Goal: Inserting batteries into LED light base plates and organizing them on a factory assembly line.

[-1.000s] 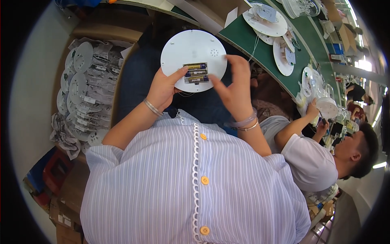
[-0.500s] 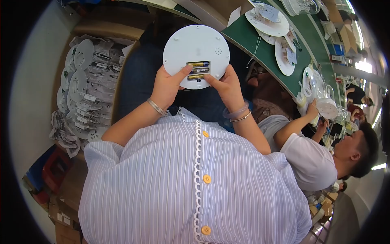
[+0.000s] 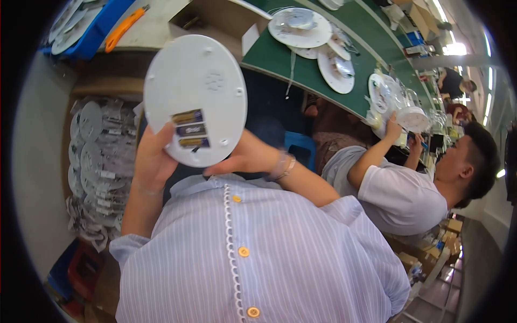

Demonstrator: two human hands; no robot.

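Held aloft off the near-left corner of the green bench, a round white plastic plate bares three cylindrical batteries. My left hand grips its lower-left rim; whether my right hand, partly hidden behind, grips, I cannot tell. I'd steady the rim, thumbs clear of the cells.

Over my remote feed I see an assembly workshop: white discs lie on a green bench beside a co-worker, more discs fill a carton, and strip lights shine.
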